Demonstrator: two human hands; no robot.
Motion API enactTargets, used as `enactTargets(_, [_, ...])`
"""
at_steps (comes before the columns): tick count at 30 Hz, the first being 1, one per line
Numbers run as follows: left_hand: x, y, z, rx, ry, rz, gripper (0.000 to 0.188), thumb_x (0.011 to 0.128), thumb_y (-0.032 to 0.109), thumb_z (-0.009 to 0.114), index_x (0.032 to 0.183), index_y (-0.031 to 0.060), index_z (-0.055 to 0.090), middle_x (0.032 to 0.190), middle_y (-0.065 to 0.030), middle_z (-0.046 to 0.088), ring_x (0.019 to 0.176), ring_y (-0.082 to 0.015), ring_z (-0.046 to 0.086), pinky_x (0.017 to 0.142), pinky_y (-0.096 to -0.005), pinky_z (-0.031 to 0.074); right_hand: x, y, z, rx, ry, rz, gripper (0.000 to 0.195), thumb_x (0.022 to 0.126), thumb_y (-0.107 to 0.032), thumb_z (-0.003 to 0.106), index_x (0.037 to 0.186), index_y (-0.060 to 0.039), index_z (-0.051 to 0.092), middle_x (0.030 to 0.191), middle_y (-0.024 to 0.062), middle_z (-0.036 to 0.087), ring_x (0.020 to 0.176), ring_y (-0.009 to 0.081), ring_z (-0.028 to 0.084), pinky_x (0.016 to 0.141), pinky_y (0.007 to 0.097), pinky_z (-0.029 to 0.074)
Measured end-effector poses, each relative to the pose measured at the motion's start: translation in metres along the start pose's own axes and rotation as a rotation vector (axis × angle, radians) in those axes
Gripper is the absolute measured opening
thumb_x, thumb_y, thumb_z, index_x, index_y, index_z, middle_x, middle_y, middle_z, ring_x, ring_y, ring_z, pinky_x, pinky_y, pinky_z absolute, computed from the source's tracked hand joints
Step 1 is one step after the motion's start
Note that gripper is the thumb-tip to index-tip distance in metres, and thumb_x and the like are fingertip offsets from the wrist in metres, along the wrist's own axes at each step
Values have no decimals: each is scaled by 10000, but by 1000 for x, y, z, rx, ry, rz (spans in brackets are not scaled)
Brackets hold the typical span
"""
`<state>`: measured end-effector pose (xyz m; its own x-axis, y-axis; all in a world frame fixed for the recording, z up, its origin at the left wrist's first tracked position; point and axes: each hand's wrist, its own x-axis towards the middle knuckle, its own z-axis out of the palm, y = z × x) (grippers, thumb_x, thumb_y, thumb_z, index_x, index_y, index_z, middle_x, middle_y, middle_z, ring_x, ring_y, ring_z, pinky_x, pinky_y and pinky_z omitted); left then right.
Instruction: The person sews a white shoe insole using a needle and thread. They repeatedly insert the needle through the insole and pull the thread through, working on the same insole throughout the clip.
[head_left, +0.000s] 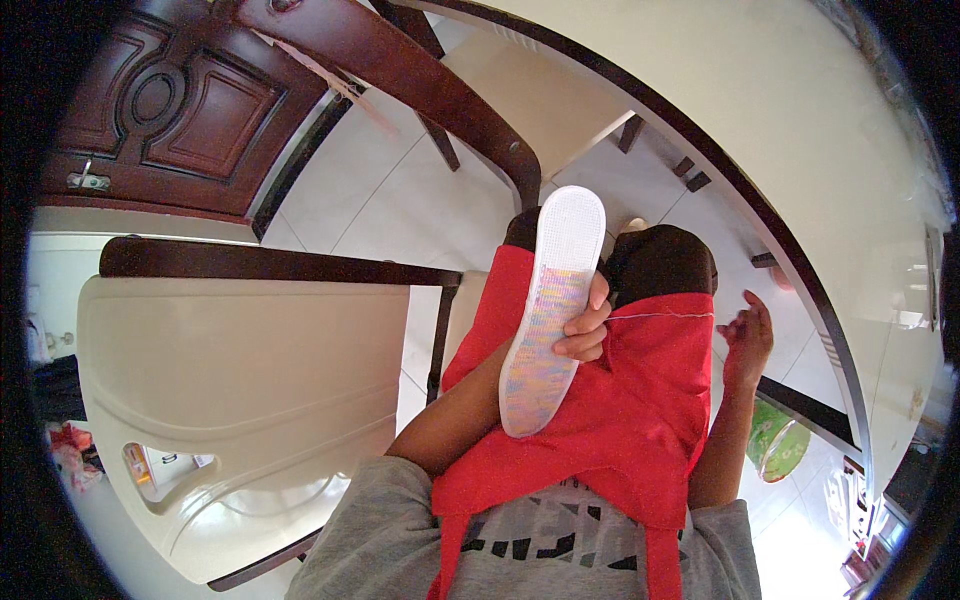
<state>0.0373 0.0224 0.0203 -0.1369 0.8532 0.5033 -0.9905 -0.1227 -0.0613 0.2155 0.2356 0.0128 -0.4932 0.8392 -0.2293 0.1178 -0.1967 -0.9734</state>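
Note:
My left hand grips a white insole from behind, its fingers curled over the right edge. Bare white mesh covers the toe part of the insole, while pastel multicoloured stitching fills the rest. A thin pale thread stretches from beside the insole to my right hand, over the lap. The thumb and fingers of that hand are drawn together at the thread's end; whether they also hold a needle is too small to tell. Below both hands a red apron covers my lap.
A cream table with a dark rim curves along the right. At left stands a chair with a cream backrest. Another dark wooden chair frame is ahead. A green patterned bin stands at lower right, and a brown panelled door at upper left.

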Motion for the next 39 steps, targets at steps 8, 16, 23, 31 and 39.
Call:
enactTargets(8, [3, -6, 4, -34, 41, -38, 380, 867, 430, 418, 898, 51, 429, 612, -18, 420, 479, -131, 473, 482, -278, 369, -55, -81, 101, 13, -343, -195, 218, 903, -77, 343, 1084, 7, 428, 680, 8, 442, 602, 81, 450, 598, 206, 418])
enactTargets(16, [0, -9, -1, -62, 69, -45, 384, 862, 443, 416, 871, 60, 435, 597, -22, 431, 427, -155, 463, 465, -292, 380, -66, -103, 146, -354, -507, -726, 120, 767, 37, 546, 876, -13, 544, 782, 108, 540, 737, 222, 549, 625, 284, 458])
enactTargets(23, [2, -10, -7, -34, 107, -31, 386, 864, 448, 404, 873, 63, 434, 592, -24, 430, 421, -159, 458, 450, -287, 379, -70, -94, 161, -350, -493, -710, 168, 700, 44, 594, 851, -29, 586, 815, 118, 536, 773, 253, 540, 628, 311, 464])
enactTargets(31, [1, -12, -11, -15, 141, -13, 388, 866, 453, 389, 876, 67, 433, 587, -26, 428, 415, -164, 452, 432, -281, 379, -69, -93, 160, -370, -502, -736, 171, 694, 39, 604, 855, -17, 586, 816, 130, 531, 745, 248, 549, 617, 308, 472])
enactTargets(39, [-2, -14, -12, 22, 180, 7, 391, 867, 458, 375, 878, 72, 432, 582, -29, 427, 408, -169, 447, 414, -275, 379, -67, -92, 159, -384, -505, -751, 182, 682, 39, 613, 856, -8, 585, 817, 136, 530, 736, 254, 556, 617, 310, 477])
